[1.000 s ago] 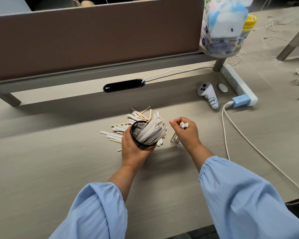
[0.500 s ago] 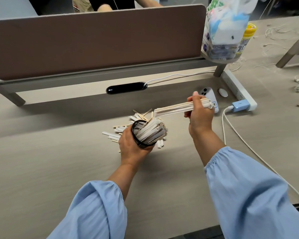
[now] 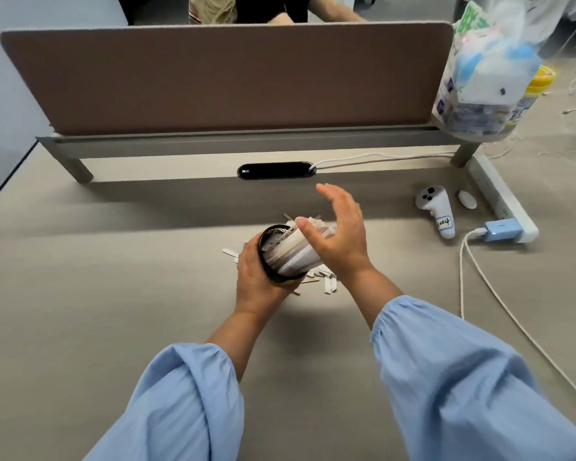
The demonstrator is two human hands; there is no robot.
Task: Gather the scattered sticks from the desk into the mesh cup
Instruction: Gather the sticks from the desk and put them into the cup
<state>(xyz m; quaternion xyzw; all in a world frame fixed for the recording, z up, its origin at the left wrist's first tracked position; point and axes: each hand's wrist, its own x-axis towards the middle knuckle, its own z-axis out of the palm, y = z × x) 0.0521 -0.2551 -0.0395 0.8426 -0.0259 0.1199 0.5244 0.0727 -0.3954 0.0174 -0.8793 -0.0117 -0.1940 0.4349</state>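
My left hand (image 3: 258,277) grips the black mesh cup (image 3: 273,241), tilted with its mouth toward the right. A thick bundle of pale sticks (image 3: 295,254) fills the cup and juts out of it. My right hand (image 3: 341,234) is flat and open, its palm against the free ends of the bundle. Several loose sticks (image 3: 328,284) lie on the desk under and just behind the cup; the cup and my hands hide most of them.
A brown divider panel (image 3: 226,78) runs along the back of the desk. A black oval device (image 3: 275,170) lies under it. At the right are a white controller (image 3: 438,211), a power strip (image 3: 499,204), a blue charger (image 3: 501,230) with a white cable (image 3: 499,304), and a full plastic bag (image 3: 489,71).
My right hand lifted a bundle of sticks off the desk, carried it to the cup and let go; it now presses flat on the stick ends. The cup stayed in my left hand.
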